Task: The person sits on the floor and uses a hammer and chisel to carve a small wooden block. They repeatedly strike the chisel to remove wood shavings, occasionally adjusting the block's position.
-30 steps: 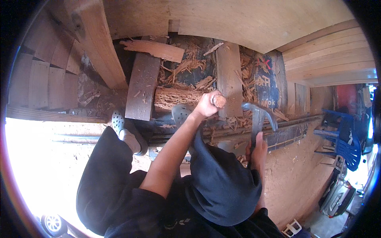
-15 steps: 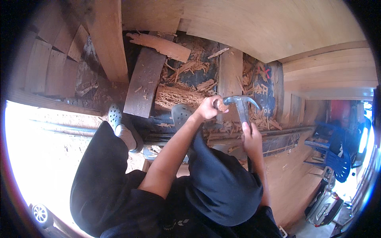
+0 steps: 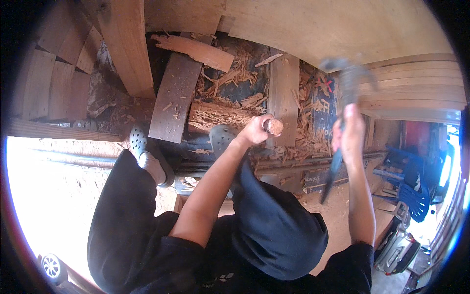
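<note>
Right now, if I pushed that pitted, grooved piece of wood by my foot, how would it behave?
The pitted wood would probably shed bits, its face being ragged and furrowed. It may feel light for its size, given those hollows. Loose splinters nearby hint it's brittle.

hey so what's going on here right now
A person's left hand grips a round wooden handle, its end showing past the fist. The right hand holds a claw hammer, blurred and apart from that handle. A pitted piece of wood lies near the left hand, with splinters scattered nearby.
</note>
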`<state>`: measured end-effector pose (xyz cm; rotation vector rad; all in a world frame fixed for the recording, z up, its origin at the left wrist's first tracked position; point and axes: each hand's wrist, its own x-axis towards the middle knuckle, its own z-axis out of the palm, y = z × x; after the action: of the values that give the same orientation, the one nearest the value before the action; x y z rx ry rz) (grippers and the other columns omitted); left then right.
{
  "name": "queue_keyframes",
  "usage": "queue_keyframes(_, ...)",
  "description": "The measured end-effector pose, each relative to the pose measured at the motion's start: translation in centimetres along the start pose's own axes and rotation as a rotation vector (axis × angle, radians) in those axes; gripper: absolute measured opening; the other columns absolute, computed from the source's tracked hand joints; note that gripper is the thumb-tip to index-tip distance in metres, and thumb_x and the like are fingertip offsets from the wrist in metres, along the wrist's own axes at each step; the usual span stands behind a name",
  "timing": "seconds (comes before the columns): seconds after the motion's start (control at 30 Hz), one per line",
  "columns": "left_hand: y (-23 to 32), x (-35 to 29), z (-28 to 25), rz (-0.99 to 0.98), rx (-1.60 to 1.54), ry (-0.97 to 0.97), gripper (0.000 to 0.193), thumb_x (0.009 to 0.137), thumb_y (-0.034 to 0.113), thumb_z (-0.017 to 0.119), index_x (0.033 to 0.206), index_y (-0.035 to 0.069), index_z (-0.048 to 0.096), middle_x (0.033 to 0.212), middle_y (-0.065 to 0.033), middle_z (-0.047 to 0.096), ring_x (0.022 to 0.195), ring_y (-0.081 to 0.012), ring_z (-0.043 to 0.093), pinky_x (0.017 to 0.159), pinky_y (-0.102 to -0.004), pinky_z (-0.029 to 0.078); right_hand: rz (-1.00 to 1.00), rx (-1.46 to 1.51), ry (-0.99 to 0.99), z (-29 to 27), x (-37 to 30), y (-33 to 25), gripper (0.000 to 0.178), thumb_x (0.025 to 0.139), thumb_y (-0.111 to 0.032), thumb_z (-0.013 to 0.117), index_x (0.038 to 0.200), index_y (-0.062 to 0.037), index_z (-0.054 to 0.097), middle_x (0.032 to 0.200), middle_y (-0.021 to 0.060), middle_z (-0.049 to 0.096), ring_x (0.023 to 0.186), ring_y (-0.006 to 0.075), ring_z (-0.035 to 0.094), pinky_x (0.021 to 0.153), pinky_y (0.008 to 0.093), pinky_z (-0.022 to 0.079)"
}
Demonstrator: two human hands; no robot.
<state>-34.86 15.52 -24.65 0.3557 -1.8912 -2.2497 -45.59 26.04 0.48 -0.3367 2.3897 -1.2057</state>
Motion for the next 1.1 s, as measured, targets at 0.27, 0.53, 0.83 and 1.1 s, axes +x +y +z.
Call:
queue_keyframes(0.27,-2.1,-0.5,0.3,0.081,0.01,-0.032,0.025,0.064,0.009,0.071,0.088,0.004,0.062,0.081,-0.0105,0.065,0.079,-0.0216,0.063,0.072,-0.0339,0.049,0.012,-0.722,-0.354,-5.0,0.0,1.5,0.046,0.093,-0.047,0.049,0.097,-0.0028,0.059,0.057,0.0034,0.051,0.051,0.0151,0.053,0.05,0.0305,0.043)
queue_keyframes(0.53,-1.0,-0.3,-0.5,-0.024,0.036,-0.184,0.031,0.063,0.01,0.075,0.091,0.004,0.062,0.084,-0.0073,0.066,0.081,-0.0173,0.063,0.074,-0.0318,0.049,0.26,-0.237,-0.146,-0.1,-0.9,-0.8,0.049,0.093,-0.05,0.047,0.103,-0.0026,0.056,0.053,0.0032,0.049,0.043,0.0137,0.051,0.041,0.0278,0.041)
queue_keyframes(0.83,-2.5,-0.4,0.0,0.075,0.054,-0.135,0.025,0.065,0.007,0.069,0.089,0.001,0.063,0.082,-0.0079,0.064,0.077,-0.0158,0.061,0.071,-0.031,0.048,-0.082,-0.504,-0.117,-4.8,-1.7,-3.2,0.041,0.091,-0.044,0.055,0.088,-0.0038,0.058,0.054,0.002,0.044,0.05,0.0103,0.046,0.045,0.0265,0.036)
queue_keyframes(1.1,-1.3,-0.8,-0.5,0.047,0.225,-0.316,0.027,0.065,0.011,0.071,0.089,0.003,0.062,0.079,-0.0075,0.063,0.078,-0.0147,0.06,0.071,-0.0315,0.048,0.022,-0.66,-0.315,-0.3,-1.0,0.6,0.049,0.092,-0.051,0.049,0.084,-0.0036,0.057,0.058,0.0018,0.049,0.055,0.0134,0.052,0.053,0.0334,0.043)
